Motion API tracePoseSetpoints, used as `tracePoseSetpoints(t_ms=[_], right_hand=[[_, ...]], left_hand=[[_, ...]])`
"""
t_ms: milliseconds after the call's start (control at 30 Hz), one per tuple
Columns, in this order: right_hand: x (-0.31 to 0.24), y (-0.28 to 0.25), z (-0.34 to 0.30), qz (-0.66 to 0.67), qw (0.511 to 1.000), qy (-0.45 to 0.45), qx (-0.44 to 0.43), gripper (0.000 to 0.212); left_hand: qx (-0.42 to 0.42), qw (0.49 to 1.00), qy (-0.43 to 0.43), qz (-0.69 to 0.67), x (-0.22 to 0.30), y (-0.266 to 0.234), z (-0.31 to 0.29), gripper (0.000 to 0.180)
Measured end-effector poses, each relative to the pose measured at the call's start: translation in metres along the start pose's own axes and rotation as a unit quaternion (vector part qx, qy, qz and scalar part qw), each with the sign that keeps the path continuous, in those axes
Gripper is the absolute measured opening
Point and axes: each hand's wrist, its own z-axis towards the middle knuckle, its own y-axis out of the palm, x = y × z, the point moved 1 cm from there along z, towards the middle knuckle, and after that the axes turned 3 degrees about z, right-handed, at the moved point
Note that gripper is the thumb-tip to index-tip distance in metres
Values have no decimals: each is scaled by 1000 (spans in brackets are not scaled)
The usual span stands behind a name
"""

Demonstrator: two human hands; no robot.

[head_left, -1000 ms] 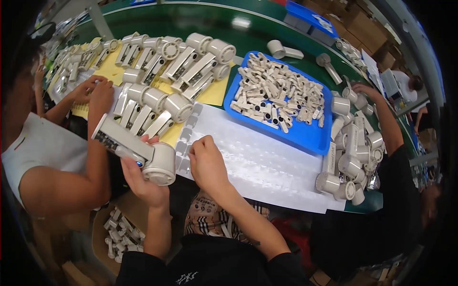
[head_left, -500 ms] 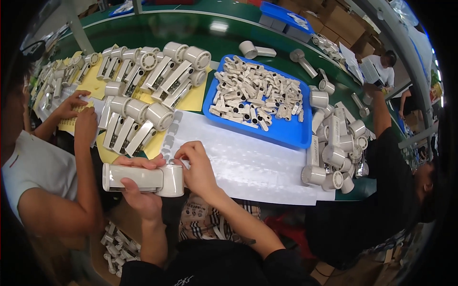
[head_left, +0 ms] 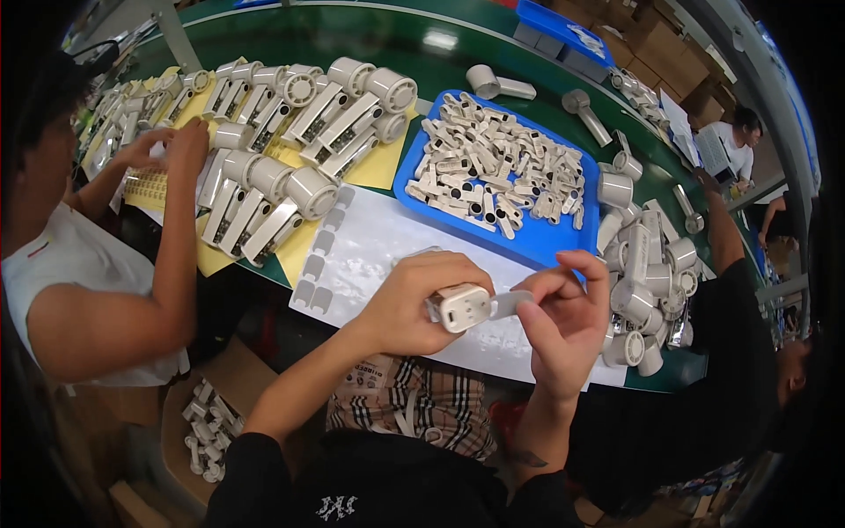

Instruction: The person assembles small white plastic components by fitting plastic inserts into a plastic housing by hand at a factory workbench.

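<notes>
My left hand [head_left: 409,295] is wrapped round a cream handheld fan [head_left: 465,310], whose end face with a small slot and dots shows toward me. Most of the fan's body is hidden behind the fingers. Between thumb and finger of my right hand [head_left: 568,326] is a thin grey sticker [head_left: 510,304], its near end at the fan's end. Whether the sticker clings to the fan, I cannot tell. Just beyond both hands lies a white backing sheet [head_left: 378,229] with several grey stickers [head_left: 310,286] along its left edge.
A blue tray [head_left: 502,242] of small cream parts stands beyond the sheet. Fans in rows [head_left: 299,189] cover yellow paper at left; more are heaped [head_left: 647,282] at right. Co-workers sit on both sides. A carton [head_left: 180,440] of parts is low at left.
The fan has turned from lying sideways to end-on and moved right. My left hand now grips it from above; my right hand has moved right and holds a grey sticker in view.
</notes>
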Motion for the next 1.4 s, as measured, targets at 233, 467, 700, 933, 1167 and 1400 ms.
tracePoseSetpoints(t_ms=[233,467,700,933,1167,1400], right_hand=[[16,-14,-8,-35,999,15,-12,49],[24,-14,-7,-26,999,5,-23,51],[29,-15,-6,-42,999,-1,-31,52],[30,-13,-7,-41,999,-4,-34,52],[31,-12,-8,-43,999,0,-26,51],[32,-11,-8,-40,999,-7,-25,51]], left_hand=[[4,1000,-9,-2,-26,28,6,26],[39,999,10,4,-34,34,7,29],[45,999,7,14,-35,34,9,28],[46,999,1,16,-34,34,8,29],[46,999,5,14,-35,33,7,31],[45,999,0,13,-36,33,6,30]])
